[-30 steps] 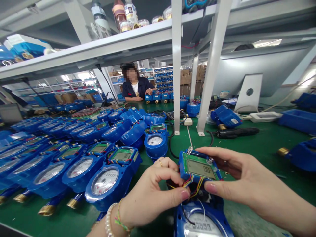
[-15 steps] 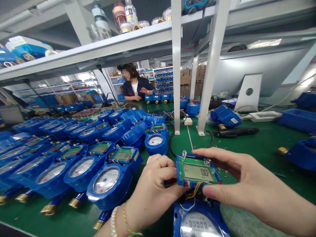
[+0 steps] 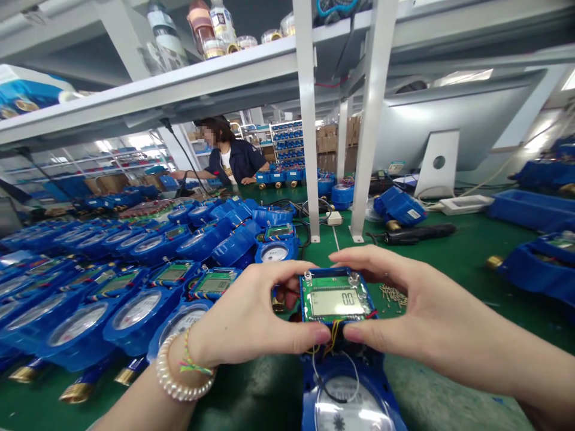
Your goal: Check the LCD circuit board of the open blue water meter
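Note:
Between my two hands is a circuit board module (image 3: 338, 297) with a lit LCD reading and a blue frame. My left hand (image 3: 265, 308) grips its left side, thumb at the lower edge, other fingers partly hidden behind. On the right side, my right hand (image 3: 399, 305) holds it in the same way, thumb near the lower edge. Yellow, red and white wires run from the module down to a blue water meter (image 3: 350, 395) with a round clear dial, which lies just below my hands, cut off by the bottom edge.
Rows of blue water meters (image 3: 139, 311) cover the left side. Small screws (image 3: 392, 296) lie right of my hand, with a black electric screwdriver (image 3: 420, 233) behind. Shelf posts (image 3: 308, 137), a monitor (image 3: 453, 114) and a blue tray (image 3: 534, 209) stand farther off. A co-worker (image 3: 231, 155) sits opposite.
My left hand has moved up from beneath the module to grip its left side. The module now sits more level. The co-worker's arm has stretched out leftward.

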Demonstrator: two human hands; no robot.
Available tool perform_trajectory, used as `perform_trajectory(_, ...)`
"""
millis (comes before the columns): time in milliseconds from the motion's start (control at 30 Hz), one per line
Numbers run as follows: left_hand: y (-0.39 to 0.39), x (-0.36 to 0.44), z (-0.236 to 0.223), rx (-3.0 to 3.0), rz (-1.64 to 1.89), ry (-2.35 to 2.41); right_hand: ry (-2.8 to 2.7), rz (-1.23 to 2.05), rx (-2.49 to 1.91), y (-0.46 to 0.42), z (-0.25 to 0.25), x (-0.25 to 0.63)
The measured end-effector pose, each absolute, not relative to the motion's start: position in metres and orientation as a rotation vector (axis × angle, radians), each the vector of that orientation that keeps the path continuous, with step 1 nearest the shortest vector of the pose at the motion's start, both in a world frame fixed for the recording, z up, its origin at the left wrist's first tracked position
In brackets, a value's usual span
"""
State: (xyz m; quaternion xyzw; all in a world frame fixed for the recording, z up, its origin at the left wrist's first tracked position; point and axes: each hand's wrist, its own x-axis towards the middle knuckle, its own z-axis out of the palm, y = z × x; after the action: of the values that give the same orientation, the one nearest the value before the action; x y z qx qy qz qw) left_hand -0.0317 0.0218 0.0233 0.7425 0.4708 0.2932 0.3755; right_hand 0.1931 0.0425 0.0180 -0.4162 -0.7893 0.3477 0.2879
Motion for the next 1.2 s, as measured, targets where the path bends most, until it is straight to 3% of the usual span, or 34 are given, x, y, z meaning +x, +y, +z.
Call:
perform_trajectory(200,0.025,-0.032,-0.01,1.727,0.989,1.24,-1.854,0.4,-1.146,0.015,-0.002,0.202)
perform_trajectory(400,0.024,-0.024,-0.024,1.59,1.165,1.28,-1.988,0.135,-1.1,-0.009,-0.026,0.175)
perform_trajectory(600,0.02,-0.019,-0.036,1.461,1.291,1.288,-1.743,0.305,-1.377,-0.004,-0.039,0.177)
perform_trajectory(800,0.021,-0.018,-0.032,1.514,1.264,1.194,-1.688,0.995,-1.367,0.002,-0.037,0.175)
perform_trajectory(967,0.024,-0.021,-0.029,1.526,1.273,1.21,-1.282,0.782,-1.378,0.008,-0.037,0.185)
perform_trajectory(1200,0.023,-0.015,-0.04,1.402,1.39,1.116,-1.761,1.019,-1.275,0.01,-0.032,0.173)
